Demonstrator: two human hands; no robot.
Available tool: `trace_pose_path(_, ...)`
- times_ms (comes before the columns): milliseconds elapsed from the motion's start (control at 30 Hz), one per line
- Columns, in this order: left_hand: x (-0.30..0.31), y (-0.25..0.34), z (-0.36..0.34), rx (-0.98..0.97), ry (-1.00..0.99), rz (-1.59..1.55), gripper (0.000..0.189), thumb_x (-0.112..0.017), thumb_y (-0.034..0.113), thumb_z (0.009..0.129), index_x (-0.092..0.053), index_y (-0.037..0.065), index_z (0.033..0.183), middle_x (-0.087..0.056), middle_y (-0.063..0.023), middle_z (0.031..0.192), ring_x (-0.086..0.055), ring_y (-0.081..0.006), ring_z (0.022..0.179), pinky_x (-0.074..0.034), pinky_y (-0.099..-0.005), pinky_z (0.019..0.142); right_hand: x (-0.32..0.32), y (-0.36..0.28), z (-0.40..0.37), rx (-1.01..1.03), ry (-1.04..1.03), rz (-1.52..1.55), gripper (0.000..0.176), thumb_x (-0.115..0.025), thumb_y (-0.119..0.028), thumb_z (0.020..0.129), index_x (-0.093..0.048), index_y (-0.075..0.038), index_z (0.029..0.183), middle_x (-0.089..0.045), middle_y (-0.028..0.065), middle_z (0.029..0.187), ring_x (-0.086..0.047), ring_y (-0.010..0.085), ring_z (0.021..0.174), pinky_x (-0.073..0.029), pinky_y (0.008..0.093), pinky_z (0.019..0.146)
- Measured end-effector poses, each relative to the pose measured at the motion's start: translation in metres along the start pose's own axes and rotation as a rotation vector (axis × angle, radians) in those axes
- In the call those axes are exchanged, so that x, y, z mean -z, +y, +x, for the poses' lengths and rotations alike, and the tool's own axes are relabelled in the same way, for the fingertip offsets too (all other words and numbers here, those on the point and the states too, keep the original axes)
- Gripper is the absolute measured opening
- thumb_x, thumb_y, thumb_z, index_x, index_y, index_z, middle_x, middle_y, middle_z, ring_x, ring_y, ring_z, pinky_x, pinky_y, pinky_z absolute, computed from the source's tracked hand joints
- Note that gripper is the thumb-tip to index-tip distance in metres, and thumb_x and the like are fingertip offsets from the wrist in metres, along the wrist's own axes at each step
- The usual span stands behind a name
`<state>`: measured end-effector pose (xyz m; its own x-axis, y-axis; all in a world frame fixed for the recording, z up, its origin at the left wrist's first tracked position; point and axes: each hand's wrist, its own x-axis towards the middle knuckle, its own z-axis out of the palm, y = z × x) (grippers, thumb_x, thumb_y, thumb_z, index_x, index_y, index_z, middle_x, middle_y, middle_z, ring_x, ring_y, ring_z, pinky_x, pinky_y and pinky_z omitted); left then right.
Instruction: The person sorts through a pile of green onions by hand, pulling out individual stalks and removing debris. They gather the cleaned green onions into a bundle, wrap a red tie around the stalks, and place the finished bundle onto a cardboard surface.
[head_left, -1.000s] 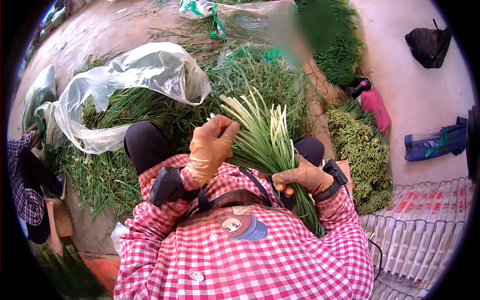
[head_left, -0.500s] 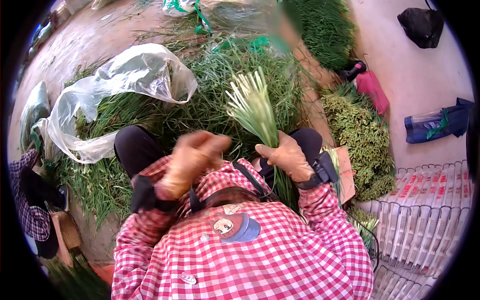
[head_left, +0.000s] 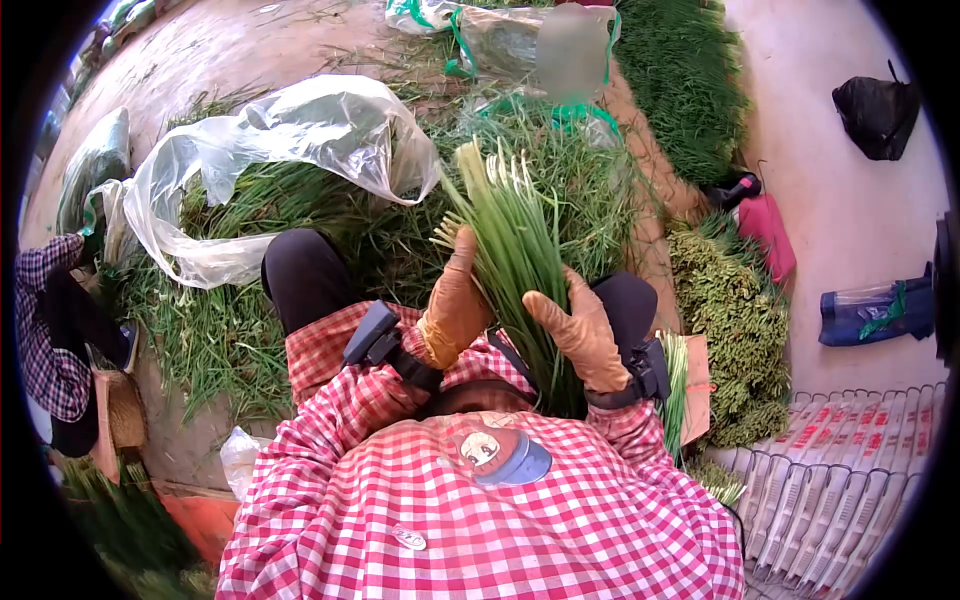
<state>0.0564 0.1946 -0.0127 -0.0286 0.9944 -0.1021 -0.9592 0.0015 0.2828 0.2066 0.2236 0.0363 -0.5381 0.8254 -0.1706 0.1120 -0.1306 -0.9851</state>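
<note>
Two gloved hands press a bunch of green stalks (head_left: 520, 255) between them, pale ends up, above the person's lap: left hand (head_left: 582, 335) with thumb apart from fingers, right hand (head_left: 457, 305) flat alongside. Loose greens (head_left: 400, 245) lie beyond, near a clear plastic bag (head_left: 330, 120).

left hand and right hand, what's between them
A bunch of green stalks, pale ends pointing forward, lies between the left hand and the right hand; the head view shows it.
</note>
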Motion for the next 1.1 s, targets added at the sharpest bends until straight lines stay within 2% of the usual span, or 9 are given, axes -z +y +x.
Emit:
trace_pose_path(167, 0.003, 0.019, 0.009, -0.043, -0.103, -0.055, 0.073, -0.048, 0.062, 0.086, -0.042, 0.007, 0.133, -0.051, -0.0135, 0.129, -0.052, -0.0283, 0.115, -0.043, -0.0448, 0.099, -0.005, 0.017, -0.001, 0.393, 0.271, -0.759, 0.054, -0.059, -0.031, 0.09, -0.043, 0.0, 0.132, -0.059, 0.0229, 0.113, -0.06, 0.0318, 0.102, -0.049, 0.0345, 0.083)
trace_pose_path(400, 0.019, 0.031, 0.017, -0.012, -0.232, 0.106, 0.082, -0.055, 0.064, 0.08, -0.036, 0.009, 0.138, -0.042, -0.0189, 0.137, -0.047, -0.0313, 0.122, -0.043, -0.0477, 0.098, 0.004, 0.025, -0.007, 0.555, 0.064, -0.668, 0.048, -0.06, -0.026, 0.091, -0.045, -0.003, 0.131, -0.062, 0.0176, 0.099, -0.061, 0.0352, 0.087, -0.049, 0.0359, 0.073)
trace_pose_path(567, 0.013, 0.036, 0.03, 0.003, -0.295, 0.135, 0.084, -0.059, 0.053, 0.083, -0.028, 0.001, 0.141, -0.038, -0.0208, 0.14, -0.047, -0.027, 0.122, -0.044, -0.0422, 0.098, 0.012, 0.024, 0.001, 0.12, 0.065, -0.624, 0.031, -0.052, -0.028, 0.095, -0.061, 0.001, 0.101, -0.065, 0.0152, 0.091, -0.059, 0.0209, 0.073, -0.046, 0.028, 0.067)
trace_pose_path(700, -0.001, 0.039, 0.033, -0.075, -0.307, 0.11, 0.083, -0.061, 0.048, 0.082, -0.026, 0.004, 0.143, -0.036, -0.0205, 0.141, -0.054, -0.0263, 0.112, -0.047, -0.0393, 0.094, 0.018, 0.022, 0.025, -0.04, -0.379, -0.089, 0.035, -0.045, -0.029, 0.099, -0.061, 0.001, 0.109, -0.064, 0.0039, 0.091, -0.055, 0.0103, 0.084, -0.044, 0.025, 0.077)
trace_pose_path(867, 0.016, 0.048, 0.041, 0.118, -0.412, 0.046, 0.082, -0.063, 0.04, 0.081, -0.025, 0.004, 0.144, -0.055, -0.0175, 0.116, -0.06, -0.0227, 0.086, -0.052, -0.0325, 0.078, 0.035, -0.015, 0.053, -0.633, -0.606, -0.563, 0.043, -0.046, -0.036, 0.097, -0.059, -0.002, 0.119, -0.067, 0.0099, 0.098, -0.061, 0.0166, 0.089, -0.046, 0.0272, 0.083)
trace_pose_path(933, 0.0, 0.052, 0.041, 0.121, -0.397, 0.109, 0.083, -0.064, 0.035, 0.079, -0.024, 0.002, 0.144, -0.058, -0.0135, 0.1, -0.057, -0.0194, 0.084, -0.05, -0.0299, 0.076, 0.063, -0.066, 0.077, -0.504, -0.617, -0.899, 0.04, -0.047, -0.033, 0.096, -0.06, -0.003, 0.119, -0.067, 0.0113, 0.103, -0.063, 0.0201, 0.096, -0.048, 0.0294, 0.089)
trace_pose_path(967, -0.003, 0.053, 0.045, 0.144, -0.424, 0.124, 0.084, -0.064, 0.035, 0.079, -0.024, 0.001, 0.144, -0.058, -0.0134, 0.099, -0.056, -0.0186, 0.083, -0.049, -0.0294, 0.075, 0.104, -0.061, 0.103, 0.128, -0.622, -1.13, 0.041, -0.046, -0.034, 0.096, -0.058, -0.004, 0.121, -0.064, 0.0124, 0.113, -0.061, 0.021, 0.102, -0.047, 0.0309, 0.091)
trace_pose_path(1067, -0.008, 0.042, 0.061, 0.214, -0.509, 0.118, 0.088, -0.066, 0.035, 0.076, -0.024, -0.001, 0.143, -0.059, -0.0143, 0.095, -0.053, -0.0176, 0.082, -0.046, -0.0298, 0.073, 0.078, -0.123, 0.152, 0.223, -0.503, -0.198, 0.046, -0.04, -0.034, 0.097, -0.047, -0.004, 0.131, -0.055, 0.0162, 0.126, -0.055, 0.02, 0.114, -0.042, 0.0324, 0.099)
trace_pose_path(1100, -0.016, 0.042, 0.063, 0.24, -0.537, 0.128, 0.088, -0.067, 0.035, 0.075, -0.024, -0.002, 0.143, -0.059, -0.0147, 0.094, -0.053, -0.018, 0.082, -0.045, -0.0302, 0.073, 0.059, -0.145, 0.164, 0.313, -0.55, -0.309, 0.048, -0.037, -0.035, 0.098, -0.043, -0.003, 0.134, -0.055, 0.0174, 0.126, -0.054, 0.0213, 0.115, -0.04, 0.033, 0.101)
